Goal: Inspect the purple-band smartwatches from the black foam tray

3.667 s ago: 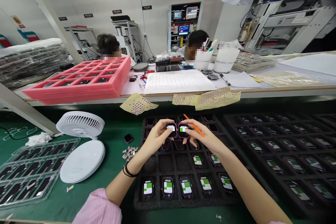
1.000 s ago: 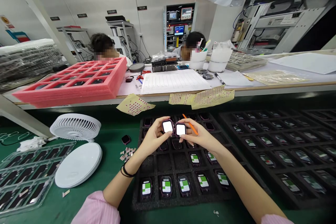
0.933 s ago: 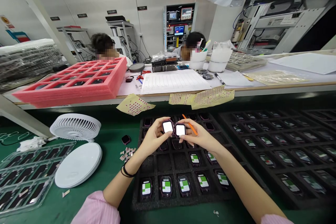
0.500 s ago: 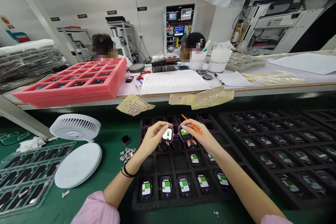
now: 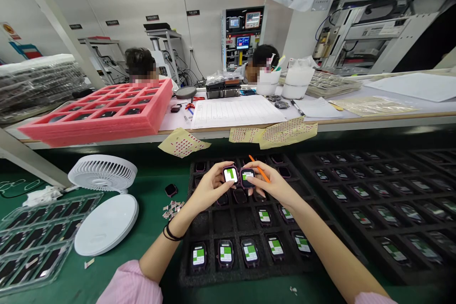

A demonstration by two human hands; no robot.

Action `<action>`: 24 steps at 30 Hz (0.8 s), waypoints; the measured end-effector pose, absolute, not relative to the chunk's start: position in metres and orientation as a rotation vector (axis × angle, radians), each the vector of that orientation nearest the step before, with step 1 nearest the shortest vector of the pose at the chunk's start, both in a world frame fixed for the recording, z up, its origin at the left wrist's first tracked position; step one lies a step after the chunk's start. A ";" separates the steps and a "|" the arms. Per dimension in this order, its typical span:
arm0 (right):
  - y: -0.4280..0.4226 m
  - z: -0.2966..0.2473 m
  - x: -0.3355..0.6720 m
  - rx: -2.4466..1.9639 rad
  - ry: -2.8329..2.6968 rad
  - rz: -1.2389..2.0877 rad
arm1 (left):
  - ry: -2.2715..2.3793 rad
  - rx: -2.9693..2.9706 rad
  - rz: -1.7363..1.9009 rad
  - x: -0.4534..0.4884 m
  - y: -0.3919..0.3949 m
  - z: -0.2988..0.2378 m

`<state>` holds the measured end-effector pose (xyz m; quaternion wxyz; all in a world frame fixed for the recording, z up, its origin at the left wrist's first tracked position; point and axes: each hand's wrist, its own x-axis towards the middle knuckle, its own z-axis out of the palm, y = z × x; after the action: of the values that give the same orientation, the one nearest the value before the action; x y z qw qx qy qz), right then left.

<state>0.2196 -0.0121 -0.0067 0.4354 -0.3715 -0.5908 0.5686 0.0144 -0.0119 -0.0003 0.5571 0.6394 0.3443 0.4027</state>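
Note:
My left hand is closed around a smartwatch body whose lit screen shows white and green. Right beside it, my right hand grips a second smartwatch body with a darker screen, partly covered by the thumb. An orange stick-like tool is tucked in the same right hand. Both watches are held above a black foam tray. In the tray's front row lie several watch bodies with lit screens, such as one watch. Some of its pockets hold nothing.
A second dark tray of watches lies to the right. On the left stand a white fan, a clear plastic tray of dark screens and scattered small tabs. A pink foam tray sits on the shelf. Two people sit beyond it.
My left thumb has moved down the watch and now touches its lower screen; more white and green shows. My right thumb has come onto the other watch's screen, which looks different.

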 end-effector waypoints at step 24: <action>-0.013 -0.005 0.217 -0.954 -1.506 1.399 | 1.001 1.520 1.064 0.016 -0.003 -0.002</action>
<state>0.2169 -0.0132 -0.0047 0.4239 -0.3812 -0.6018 0.5593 0.0157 -0.0032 -0.0023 0.4941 0.6267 0.4130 0.4387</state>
